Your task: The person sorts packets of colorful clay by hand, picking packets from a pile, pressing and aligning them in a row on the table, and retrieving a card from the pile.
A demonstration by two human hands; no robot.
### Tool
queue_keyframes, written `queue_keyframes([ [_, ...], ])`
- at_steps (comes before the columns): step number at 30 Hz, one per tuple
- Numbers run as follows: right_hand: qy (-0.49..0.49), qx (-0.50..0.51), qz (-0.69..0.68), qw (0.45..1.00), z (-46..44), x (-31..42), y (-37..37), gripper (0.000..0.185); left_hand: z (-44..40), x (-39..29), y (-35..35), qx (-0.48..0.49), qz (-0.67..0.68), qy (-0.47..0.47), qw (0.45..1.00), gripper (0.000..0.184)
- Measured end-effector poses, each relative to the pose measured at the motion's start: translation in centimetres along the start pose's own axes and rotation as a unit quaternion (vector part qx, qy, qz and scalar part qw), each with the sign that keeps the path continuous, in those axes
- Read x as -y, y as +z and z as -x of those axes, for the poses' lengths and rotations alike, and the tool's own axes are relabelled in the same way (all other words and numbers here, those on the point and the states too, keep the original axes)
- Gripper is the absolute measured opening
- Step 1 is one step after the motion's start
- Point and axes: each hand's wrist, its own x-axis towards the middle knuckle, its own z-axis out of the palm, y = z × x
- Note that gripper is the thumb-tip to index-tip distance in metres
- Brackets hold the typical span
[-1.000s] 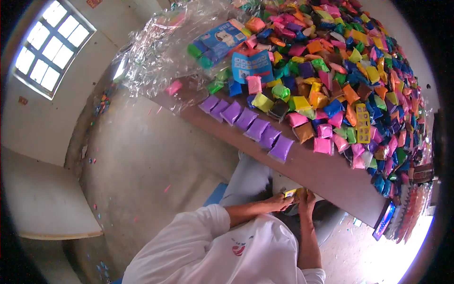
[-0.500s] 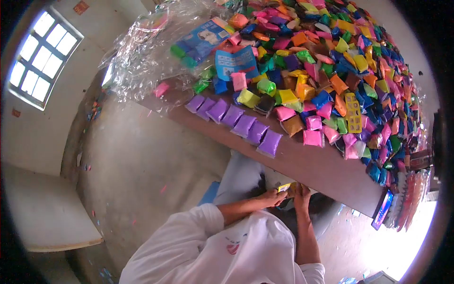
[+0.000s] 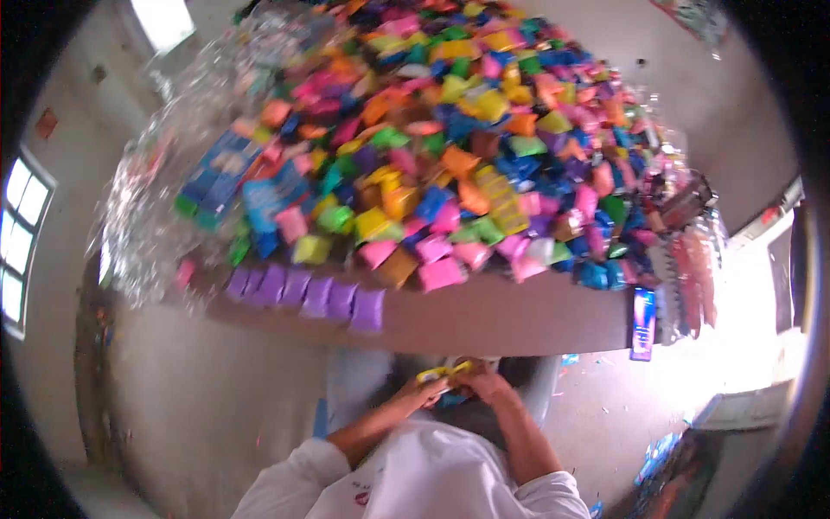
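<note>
My left hand (image 3: 424,394) is low in front of my body, below the table's near edge. Its fingers are closed on a small yellow piece (image 3: 431,374) with a pale part, whose kind is too blurred to make out. Close beside it, my right hand (image 3: 486,383) has curled fingers at another bit of yellow (image 3: 463,368); I cannot tell whether both bits belong to one thing. On the table edge above lies a row of several purple packets (image 3: 316,297). A large heap of colourful small packets (image 3: 415,173) covers much of the table behind them.
Clear plastic wrapping (image 3: 147,208) is bunched at the table's left. Blue printed packages (image 3: 220,169) and a yellow blister-like sheet (image 3: 501,199) lie by the heap. A phone (image 3: 642,324) rests at the brown table's (image 3: 510,316) right front edge. Scraps lie on the floor.
The view has turned and blurred, so the table edge now runs nearly level and the heap sits further left. Both hands remain close together around the yellow, more of which shows now.
</note>
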Motion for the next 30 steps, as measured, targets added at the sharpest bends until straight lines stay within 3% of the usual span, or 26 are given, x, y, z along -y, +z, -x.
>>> queue_keyframes([
  [2,-0.096,-0.005,0.116,0.989,-2.5,-4.7,-1.0,0.015,-0.8,1.4,-0.4,-0.027,0.014,0.019,0.999,0.027],
  [5,-0.058,-0.051,0.104,0.992,-0.5,-2.4,0.9,0.017,-2.6,5.4,-2.2,-0.116,-0.076,-0.027,0.99,0.043],
  [6,-0.068,-0.057,0.102,0.991,-0.5,-2.5,0.8,0.017,-1.1,3.2,-0.9,-0.145,-0.14,0.0,0.979,0.049],
  [8,-0.259,-0.08,0.258,0.927,0.2,-3.4,0.8,0.019,-1.7,4.2,-1.5,-0.15,-0.227,0.023,0.962,0.049],
  [11,-0.287,-0.138,0.284,0.904,2.7,-2.3,1.1,0.014,-2.1,4.9,-1.2,-0.155,-0.256,0.079,0.951,0.047],
  [12,-0.292,-0.145,0.284,0.902,3.6,-1.7,1.2,0.014,-1.9,4.3,-1.4,-0.128,-0.327,0.077,0.933,0.046],
  [14,-0.264,-0.18,0.318,0.892,5.5,-0.5,1.5,0.009,-1.0,4.0,-0.7,-0.113,-0.365,0.189,0.904,0.046],
  [15,-0.336,-0.182,0.311,0.87,6.3,0.7,1.5,0.013,-0.9,4.1,-0.7,-0.11,-0.369,0.193,0.902,0.046],
  [17,-0.33,-0.24,0.294,0.864,8.7,1.9,1.9,0.014,-0.6,3.9,-1.0,-0.001,-0.357,0.152,0.922,0.044],
  [20,-0.376,-0.309,0.297,0.822,11.2,4.3,1.0,0.019,1.5,-0.1,1.6,-0.016,-0.252,0.118,0.96,0.04],
  [21,-0.403,-0.346,0.307,0.79,11.8,5.2,0.4,0.018,1.1,0.7,0.8,0.013,-0.225,0.183,0.957,0.039],
  [22,-0.43,-0.381,0.317,0.755,12.0,6.2,-0.1,0.017,1.5,-0.7,1.6,0.013,-0.226,0.185,0.956,0.039],
  [23,-0.432,-0.381,0.316,0.754,11.7,7.3,-0.8,0.017,2.0,-2.3,2.4,-0.02,-0.256,0.189,0.948,0.038],
  [25,-0.399,-0.487,0.368,0.684,10.7,10.1,-2.2,0.024,2.2,-5.6,3.7,-0.054,-0.288,0.196,0.936,0.036],
  [27,-0.428,-0.444,0.357,0.701,9.5,14.4,-3.6,0.031,1.7,-8.4,4.4,-0.094,-0.361,0.278,0.885,0.033],
  [30,-0.461,-0.425,0.348,0.696,5.2,16.2,-5.9,0.04,2.3,-13.8,6.7,-0.086,-0.348,0.299,0.884,0.03],
])
